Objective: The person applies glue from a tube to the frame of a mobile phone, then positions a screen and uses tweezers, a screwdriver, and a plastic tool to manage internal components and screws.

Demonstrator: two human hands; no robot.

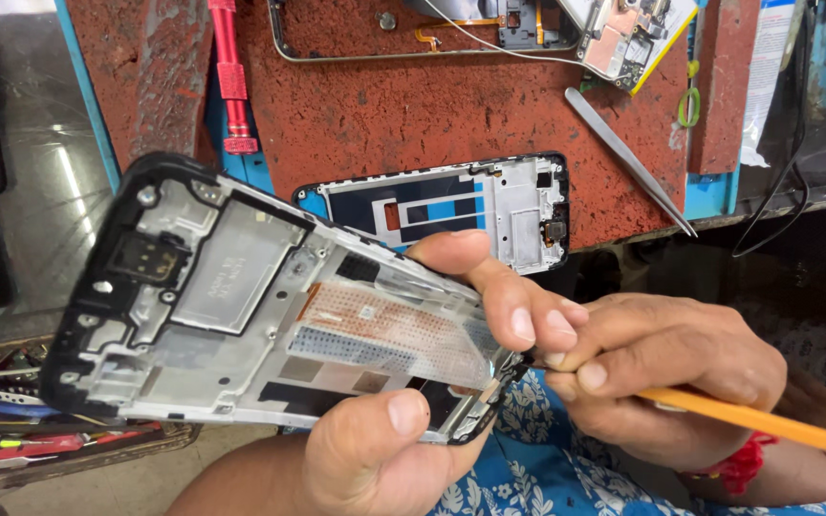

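Phone frame [241, 306], stripped, black-edged with bare silvery metal inner plate, held tilted above the lap in front of the bench edge; one end points up and left, the other sits low between both hands. Left hand [403, 420]: grips the lower right end of the frame, thumb pressed on the near edge, forefinger laid across the far edge, fingers closed on it. Right hand [662, 373]: just beside the left, fingers bunched tight around a slim orange-yellow tool [767, 420] held like a pen; its working end meets the frame's lower corner, the tip itself hidden by fingertips, and its shaft runs out to the right. Red thread band [743, 463] on the right wrist. Blue cloth with white flower print [537, 449] beneath the hands. Bench mat [432, 105], worn red-brown, lying on a blue surface. Second phone frame [451, 205], smaller in view, flat on the mat directly behind the held one, well apart from both hands. Metal tweezers [628, 158], lying slantwise on the mat to the right. Red-handled screwdriver [231, 76], upright along the mat's left gap. Circuit board with wires [623, 38] at the top right. Open tray of assorted hand tools [40, 435] at lower left, partly covered by the held frame.
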